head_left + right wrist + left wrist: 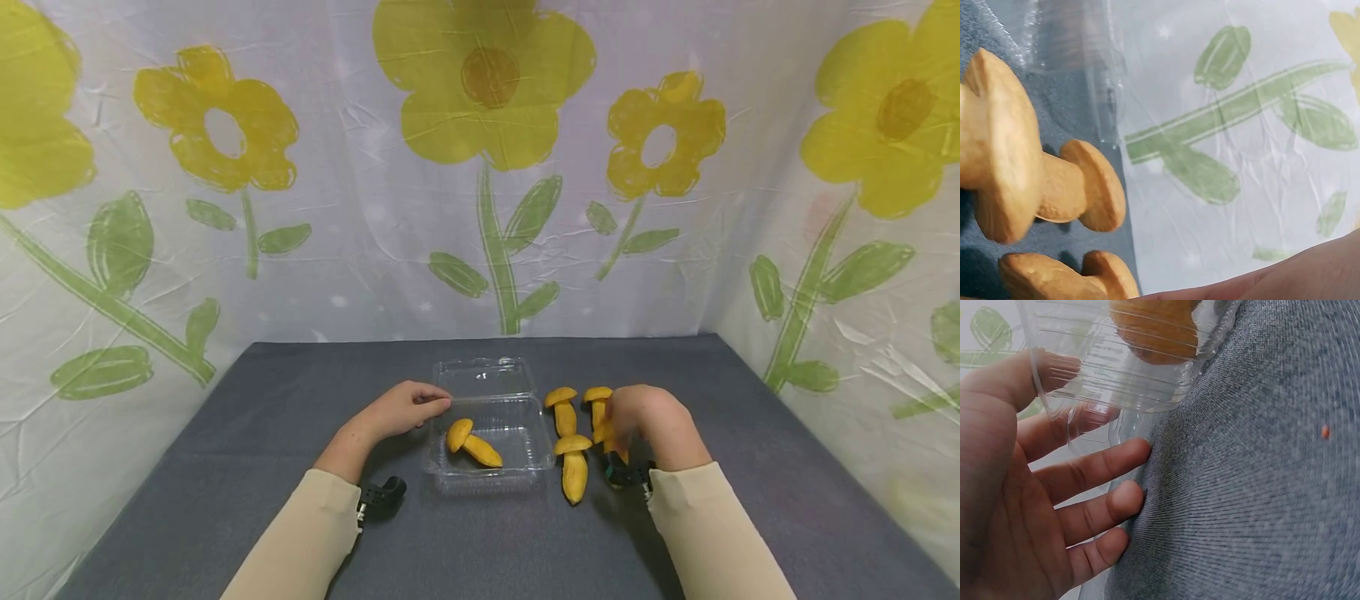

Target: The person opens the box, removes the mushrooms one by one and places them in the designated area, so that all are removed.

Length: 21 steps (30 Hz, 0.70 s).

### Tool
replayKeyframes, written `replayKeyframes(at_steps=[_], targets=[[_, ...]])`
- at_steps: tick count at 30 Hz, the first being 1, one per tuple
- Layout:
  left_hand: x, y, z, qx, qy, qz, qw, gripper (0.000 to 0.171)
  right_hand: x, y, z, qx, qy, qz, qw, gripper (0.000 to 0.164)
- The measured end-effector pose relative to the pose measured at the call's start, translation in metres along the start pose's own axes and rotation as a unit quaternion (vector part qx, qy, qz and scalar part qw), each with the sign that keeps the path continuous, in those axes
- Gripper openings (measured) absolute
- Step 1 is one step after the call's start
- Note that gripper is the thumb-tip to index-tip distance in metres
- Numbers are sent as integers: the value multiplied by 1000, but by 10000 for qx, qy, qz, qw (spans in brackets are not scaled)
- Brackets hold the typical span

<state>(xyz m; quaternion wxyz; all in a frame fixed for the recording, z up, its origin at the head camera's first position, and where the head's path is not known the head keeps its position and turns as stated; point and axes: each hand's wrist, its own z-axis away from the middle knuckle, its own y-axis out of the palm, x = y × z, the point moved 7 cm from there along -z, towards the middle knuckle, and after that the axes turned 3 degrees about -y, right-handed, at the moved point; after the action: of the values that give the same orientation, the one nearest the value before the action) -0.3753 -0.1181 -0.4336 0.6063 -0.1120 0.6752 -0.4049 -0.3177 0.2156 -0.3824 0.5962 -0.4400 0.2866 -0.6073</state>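
A clear plastic clamshell box [489, 477] stands on the table with its lid [483, 379] folded back. Inside its base lies one yellow mushroom [480, 450], also visible through the ribbed wall in the left wrist view. My left hand [408, 407] pinches the box's left rim between thumb [1060, 370] and forefinger, the other fingers spread below. To the right of the box lie several mushrooms, among them a near one [574, 477] and a far one [561, 408]. My right hand [651, 417] reaches down over the rightmost mushrooms [597, 404]; its fingertips are mostly hidden, so I cannot tell its grip.
A dark grey cloth [300, 533] covers the table. Flower-printed white curtains [360, 250] hang behind and at both sides. Each wrist wears a black strap device [384, 493]. A tiny reddish speck [1325, 432] lies on the cloth.
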Motion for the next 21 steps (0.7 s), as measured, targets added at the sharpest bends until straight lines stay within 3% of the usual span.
replayKeyframes(at_steps=[21], targets=[[2,0,-2,3,5,17,10000,35,3,2,-3,81,34,-203,9998,40]])
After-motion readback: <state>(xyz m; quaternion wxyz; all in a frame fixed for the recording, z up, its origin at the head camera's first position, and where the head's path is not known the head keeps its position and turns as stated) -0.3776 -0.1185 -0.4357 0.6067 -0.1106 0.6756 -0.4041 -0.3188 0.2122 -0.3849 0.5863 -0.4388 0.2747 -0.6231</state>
